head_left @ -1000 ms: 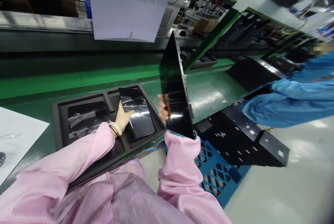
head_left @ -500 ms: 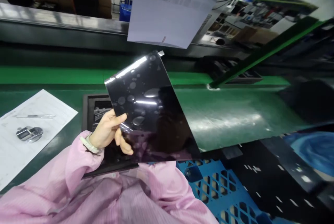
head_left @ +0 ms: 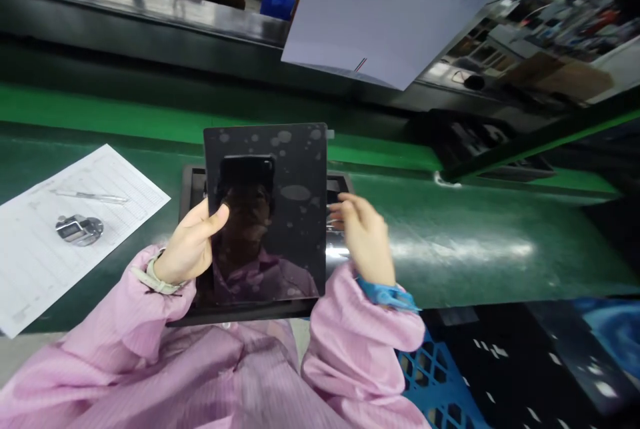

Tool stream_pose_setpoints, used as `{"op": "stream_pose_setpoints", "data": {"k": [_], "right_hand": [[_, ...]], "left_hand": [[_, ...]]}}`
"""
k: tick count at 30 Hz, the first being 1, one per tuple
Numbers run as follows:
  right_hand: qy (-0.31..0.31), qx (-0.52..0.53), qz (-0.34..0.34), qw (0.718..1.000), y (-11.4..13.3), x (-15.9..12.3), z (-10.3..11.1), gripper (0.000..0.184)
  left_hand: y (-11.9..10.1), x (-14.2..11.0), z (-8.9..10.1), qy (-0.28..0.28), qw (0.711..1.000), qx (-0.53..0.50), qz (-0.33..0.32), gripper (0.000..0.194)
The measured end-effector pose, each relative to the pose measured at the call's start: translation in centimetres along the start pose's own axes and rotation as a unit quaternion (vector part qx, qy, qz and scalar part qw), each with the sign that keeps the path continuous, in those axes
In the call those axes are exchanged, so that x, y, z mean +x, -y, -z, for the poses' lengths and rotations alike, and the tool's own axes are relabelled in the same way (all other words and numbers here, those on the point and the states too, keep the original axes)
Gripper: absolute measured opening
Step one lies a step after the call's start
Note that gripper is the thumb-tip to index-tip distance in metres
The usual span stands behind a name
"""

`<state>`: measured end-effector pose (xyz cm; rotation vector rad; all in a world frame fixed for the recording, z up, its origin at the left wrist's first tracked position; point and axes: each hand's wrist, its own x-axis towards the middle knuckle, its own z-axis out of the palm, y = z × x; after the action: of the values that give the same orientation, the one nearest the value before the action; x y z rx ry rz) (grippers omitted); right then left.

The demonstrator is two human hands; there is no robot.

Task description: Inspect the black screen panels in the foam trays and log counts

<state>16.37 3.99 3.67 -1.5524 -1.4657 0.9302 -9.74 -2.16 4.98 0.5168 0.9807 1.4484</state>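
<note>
Head cam: L hand (head_left: 193, 242) grips blk panel (head_left: 267, 215), R hand (head_left: 366, 235) loosely spread alongside.

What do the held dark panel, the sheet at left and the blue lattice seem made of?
Dark panel: glass or glossy plastic, perhaps film-covered; it mirrors clearly and shows pale blotches. Sheet: apparently matte paper, thin, with printed lines. Blue lattice: probably moulded plastic, given its even colour and regular openings; finish unclear.
</note>
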Motion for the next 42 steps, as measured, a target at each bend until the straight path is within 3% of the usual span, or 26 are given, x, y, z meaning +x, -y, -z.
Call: {"op": "stream_pose_setpoints", "data": {"k": [2,6,11,15,17,21,26,31,34,38,42], "right_hand": [[-0.025,0.067,-0.014,0.997,1.5,0.6,-0.5,0.055],[0.039,0.225,0.03,0.973,4.2,1.9,-3.5,0.042],[-0.044,0.203,0.09,0.974,3.6,2.7,-5.1,0.029],[-0.085,0.194,0.111,0.971,2.7,2.6,-5.2,0.027],[-0.089,0.194,0.107,0.971,2.5,2.4,-5.4,0.029],[-0.084,0.185,0.075,0.976,1.9,2.3,-6.0,0.032],[-0.191,0.098,0.109,0.971,1.8,2.4,-5.9,0.021],[-0.207,0.079,0.127,0.967,2.1,2.7,-5.6,0.012],[-0.215,0.101,0.166,0.957,2.2,2.6,-5.7,0.016],[-0.17,0.181,0.175,0.953,2.7,1.9,-5.2,0.02],[-0.046,0.301,0.091,0.948,3.4,1.1,-3.8,0.018]], "left_hand": [[0.0,0.0,0.0,0.023,0.999,0.005,0.032,0.048],[-0.2,0.0,-0.3,0.043,0.99,-0.036,0.128,0.042],[0.3,0.2,-0.3,-0.006,0.968,-0.112,0.226,0.043],[1.5,0.1,0.2,-0.11,0.978,-0.068,0.162,0.024],[2.0,0.1,0.4,-0.133,0.98,-0.062,0.134,0.022],[2.1,-0.2,0.3,-0.057,0.988,-0.065,0.126,0.029],[1.6,-0.6,-0.2,0.028,0.994,-0.024,0.101,0.044],[1.8,-0.6,-0.1,0.016,0.991,-0.042,0.129,0.035],[2.1,-0.5,-0.1,0.01,0.992,-0.058,0.107,0.031],[2.3,-0.5,-0.2,0.022,0.996,-0.048,0.078,0.033],[2.2,-0.5,-0.3,-0.018,0.994,-0.064,0.091,0.028]]}}
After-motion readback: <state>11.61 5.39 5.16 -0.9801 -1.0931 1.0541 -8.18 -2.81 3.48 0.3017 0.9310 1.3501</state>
